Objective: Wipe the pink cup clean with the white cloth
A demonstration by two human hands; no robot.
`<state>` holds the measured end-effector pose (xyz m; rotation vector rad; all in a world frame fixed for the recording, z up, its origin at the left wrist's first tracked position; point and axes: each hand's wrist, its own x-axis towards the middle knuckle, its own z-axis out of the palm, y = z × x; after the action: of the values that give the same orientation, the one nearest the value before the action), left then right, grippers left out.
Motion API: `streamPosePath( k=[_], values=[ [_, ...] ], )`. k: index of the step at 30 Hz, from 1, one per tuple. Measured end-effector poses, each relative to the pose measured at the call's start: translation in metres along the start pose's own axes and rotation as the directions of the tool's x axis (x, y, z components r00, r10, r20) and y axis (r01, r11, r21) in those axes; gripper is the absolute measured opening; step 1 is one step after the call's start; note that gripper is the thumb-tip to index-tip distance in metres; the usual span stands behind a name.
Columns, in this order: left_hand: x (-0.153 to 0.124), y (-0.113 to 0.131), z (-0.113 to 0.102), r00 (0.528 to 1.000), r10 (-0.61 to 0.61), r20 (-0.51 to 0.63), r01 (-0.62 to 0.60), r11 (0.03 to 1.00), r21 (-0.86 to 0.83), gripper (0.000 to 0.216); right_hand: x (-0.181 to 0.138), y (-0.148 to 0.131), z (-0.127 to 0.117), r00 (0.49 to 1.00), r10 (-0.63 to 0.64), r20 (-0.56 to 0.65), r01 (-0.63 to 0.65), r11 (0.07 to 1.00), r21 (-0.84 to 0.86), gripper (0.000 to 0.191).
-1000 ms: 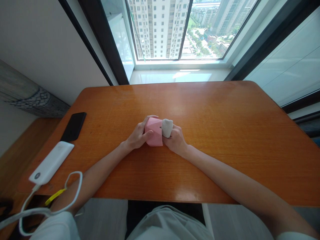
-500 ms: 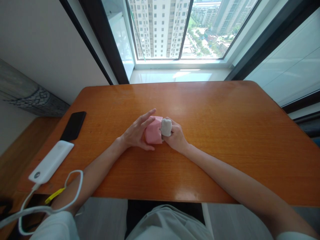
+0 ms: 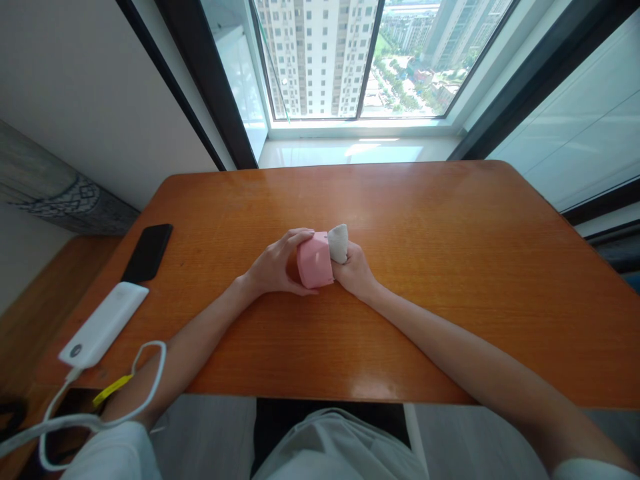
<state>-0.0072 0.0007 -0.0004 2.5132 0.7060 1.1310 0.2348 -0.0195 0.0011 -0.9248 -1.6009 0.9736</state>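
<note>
A pink faceted block (image 3: pixel 315 261) stands near the middle of the orange wooden table (image 3: pixel 450 267). My left hand (image 3: pixel 274 267) wraps round its left side, fingers curled over the top and thumb along the near edge. My right hand (image 3: pixel 353 270) is closed on a small grey-white cloth (image 3: pixel 339 241), which presses against the block's upper right side.
A black phone (image 3: pixel 148 252) and a white power bank (image 3: pixel 104 324) lie at the table's left edge, with a white cable (image 3: pixel 145 383) looping off the near corner. A window and its sill lie beyond the far edge.
My left hand, which had opened with fingers stretched over the block, has curled round it again. The block has turned a little and the cloth has risen toward its top right.
</note>
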Motion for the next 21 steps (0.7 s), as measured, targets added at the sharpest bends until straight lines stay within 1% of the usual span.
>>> streamPosePath(
  k=[3, 6, 9, 11, 14, 21],
  values=[
    [0.0, 0.002, 0.0, 0.995, -0.102, 0.007, 0.102, 0.994, -0.049, 0.124, -0.001, 0.001, 0.002, 0.998, -0.064, -0.018, 0.063, 0.998, -0.018, 0.014],
    [-0.002, 0.002, 0.002, 0.981, -0.191, 0.025, 0.193, 0.974, -0.122, 0.115, -0.002, 0.002, 0.003, 0.992, -0.122, -0.041, 0.118, 0.99, -0.076, 0.019],
    [-0.002, 0.0, 0.006, 0.966, -0.25, 0.066, 0.258, 0.936, -0.239, 0.105, -0.004, 0.001, 0.005, 0.989, -0.141, -0.045, 0.134, 0.982, -0.132, 0.024],
    [-0.002, -0.001, 0.009, 0.957, -0.274, 0.091, 0.288, 0.917, -0.276, 0.103, -0.004, 0.001, 0.005, 0.988, -0.144, -0.051, 0.135, 0.981, -0.141, 0.025],
    [-0.002, -0.002, 0.01, 0.953, -0.285, 0.098, 0.302, 0.909, -0.289, 0.106, -0.004, 0.001, 0.006, 0.987, -0.15, -0.059, 0.141, 0.98, -0.138, 0.023],
    [-0.003, -0.004, 0.01, 0.956, -0.277, 0.095, 0.293, 0.919, -0.266, 0.108, -0.003, 0.001, 0.005, 0.992, -0.111, -0.059, 0.102, 0.986, -0.134, 0.022]
  ],
)
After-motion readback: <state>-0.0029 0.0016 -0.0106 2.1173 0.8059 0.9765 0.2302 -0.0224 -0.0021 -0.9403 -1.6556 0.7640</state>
